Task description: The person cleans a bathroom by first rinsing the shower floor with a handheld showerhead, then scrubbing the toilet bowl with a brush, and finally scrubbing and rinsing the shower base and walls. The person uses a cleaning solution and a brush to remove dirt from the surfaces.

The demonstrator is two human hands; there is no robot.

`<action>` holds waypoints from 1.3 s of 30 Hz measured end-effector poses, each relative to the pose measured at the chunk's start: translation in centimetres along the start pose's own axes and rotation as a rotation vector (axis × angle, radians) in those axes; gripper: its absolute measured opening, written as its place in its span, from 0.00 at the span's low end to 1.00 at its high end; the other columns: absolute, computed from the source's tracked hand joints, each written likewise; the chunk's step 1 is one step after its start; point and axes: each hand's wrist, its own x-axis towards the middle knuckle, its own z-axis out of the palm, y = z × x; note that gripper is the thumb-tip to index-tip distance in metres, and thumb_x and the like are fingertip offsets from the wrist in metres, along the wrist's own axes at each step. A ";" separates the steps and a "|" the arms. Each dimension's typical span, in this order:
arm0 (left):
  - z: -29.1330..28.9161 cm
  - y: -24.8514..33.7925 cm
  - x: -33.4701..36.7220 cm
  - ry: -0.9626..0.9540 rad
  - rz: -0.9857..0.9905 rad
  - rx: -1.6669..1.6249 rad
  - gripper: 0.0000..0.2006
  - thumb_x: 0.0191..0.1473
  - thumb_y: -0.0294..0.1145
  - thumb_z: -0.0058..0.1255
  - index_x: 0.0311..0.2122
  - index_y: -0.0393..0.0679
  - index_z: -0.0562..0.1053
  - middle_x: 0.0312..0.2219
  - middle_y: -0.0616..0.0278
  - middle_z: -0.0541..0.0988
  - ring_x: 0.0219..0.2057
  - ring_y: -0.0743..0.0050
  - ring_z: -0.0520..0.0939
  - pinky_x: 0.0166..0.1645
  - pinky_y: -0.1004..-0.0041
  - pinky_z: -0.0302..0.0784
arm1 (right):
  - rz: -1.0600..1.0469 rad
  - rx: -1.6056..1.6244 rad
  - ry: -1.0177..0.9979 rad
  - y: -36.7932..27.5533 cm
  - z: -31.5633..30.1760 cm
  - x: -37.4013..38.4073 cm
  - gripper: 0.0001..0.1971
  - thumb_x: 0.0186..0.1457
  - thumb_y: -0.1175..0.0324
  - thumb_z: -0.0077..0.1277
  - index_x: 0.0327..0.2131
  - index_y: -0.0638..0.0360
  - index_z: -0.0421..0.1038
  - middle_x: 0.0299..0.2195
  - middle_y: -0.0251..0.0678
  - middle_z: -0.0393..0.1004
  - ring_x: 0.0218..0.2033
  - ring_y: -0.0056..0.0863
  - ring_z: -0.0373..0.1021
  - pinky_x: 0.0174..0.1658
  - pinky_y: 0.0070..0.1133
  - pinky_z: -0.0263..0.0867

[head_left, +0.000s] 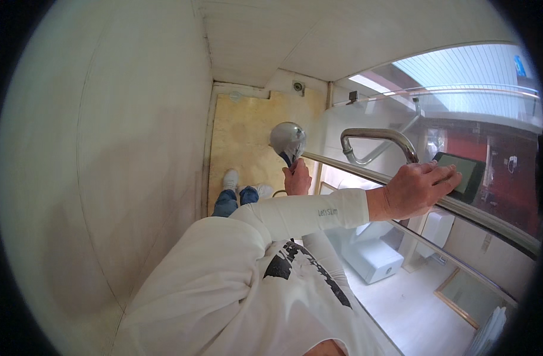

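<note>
My left arm, in a white sleeve, reaches across my body to the right. My left hand (416,187) has its fingers over a dark rectangular pad (474,185) with a greenish face, against the glass panel (511,142). Below that arm, my right hand (298,178) is closed around the handle of a chrome shower head (288,139), whose round head is turned up toward me. No water can be made out coming from it. A bent chrome handle (378,133) on the glass stands just beyond my left hand.
A metal rail (348,169) runs along the glass edge, and pale wall panels (135,130) rise on the left. My shoes (230,179) stand on a yellowish floor (241,136) with a drain (298,87) at its far end. Outside the glass is a white toilet (372,261).
</note>
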 end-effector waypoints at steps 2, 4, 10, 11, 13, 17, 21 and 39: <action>0.2 0.1 -0.2 0.005 -0.004 -0.022 0.23 0.41 0.25 0.52 0.47 0.41 0.69 0.42 0.54 0.75 0.35 0.60 0.80 0.35 0.68 0.79 | 0.060 -0.005 0.004 0.1 -0.5 0.1 0.16 0.43 0.63 0.57 0.32 0.53 0.60 0.28 0.34 0.70 0.36 0.39 0.68 0.34 0.41 0.60; 0.0 0.2 -0.3 -0.020 0.012 0.004 0.23 0.40 0.25 0.52 0.47 0.41 0.69 0.42 0.54 0.76 0.36 0.61 0.80 0.36 0.68 0.79 | 0.049 0.028 0.049 0.5 -0.6 0.2 0.16 0.42 0.64 0.58 0.31 0.55 0.61 0.25 0.36 0.70 0.32 0.41 0.68 0.33 0.41 0.61; -1.1 0.4 0.1 -0.044 0.026 0.030 0.23 0.40 0.26 0.54 0.47 0.43 0.69 0.40 0.56 0.77 0.36 0.63 0.80 0.37 0.68 0.79 | -0.121 0.149 -0.016 0.6 0.4 0.1 0.16 0.39 0.67 0.61 0.28 0.57 0.62 0.21 0.37 0.67 0.25 0.38 0.66 0.29 0.32 0.61; -1.2 0.4 0.2 -0.051 0.025 0.025 0.23 0.40 0.26 0.54 0.47 0.43 0.69 0.40 0.56 0.77 0.35 0.63 0.81 0.38 0.67 0.79 | -0.201 0.149 -0.033 0.3 0.5 0.0 0.15 0.40 0.67 0.60 0.29 0.56 0.62 0.24 0.37 0.67 0.29 0.40 0.66 0.32 0.35 0.60; -1.5 0.3 0.5 -0.021 0.022 0.007 0.23 0.40 0.27 0.55 0.47 0.43 0.69 0.40 0.56 0.77 0.36 0.63 0.81 0.38 0.68 0.79 | -0.259 0.119 -0.119 -0.4 0.7 0.0 0.15 0.41 0.68 0.57 0.31 0.55 0.62 0.29 0.38 0.68 0.35 0.43 0.66 0.37 0.39 0.58; -2.2 -0.3 0.8 0.002 0.018 -0.008 0.23 0.41 0.28 0.56 0.47 0.44 0.69 0.41 0.56 0.77 0.36 0.62 0.81 0.38 0.67 0.80 | -0.277 0.002 -0.128 -1.4 0.9 0.2 0.16 0.40 0.70 0.57 0.32 0.54 0.61 0.30 0.36 0.67 0.37 0.40 0.65 0.39 0.38 0.57; -2.8 -0.8 1.5 -0.005 0.015 -0.023 0.23 0.41 0.29 0.57 0.47 0.44 0.69 0.40 0.56 0.77 0.35 0.62 0.81 0.37 0.67 0.80 | -0.366 0.086 -0.140 -0.8 1.2 0.8 0.16 0.38 0.70 0.59 0.31 0.54 0.63 0.28 0.34 0.68 0.33 0.38 0.65 0.36 0.35 0.58; -10.8 -13.1 9.6 0.007 -0.135 0.463 0.26 0.41 0.48 0.62 0.34 0.30 0.72 0.27 0.52 0.74 0.29 0.61 0.76 0.32 0.68 0.72 | 0.194 0.407 0.118 11.5 -3.6 -4.0 0.13 0.42 0.76 0.55 0.32 0.62 0.63 0.22 0.31 0.63 0.26 0.22 0.60 0.33 0.20 0.61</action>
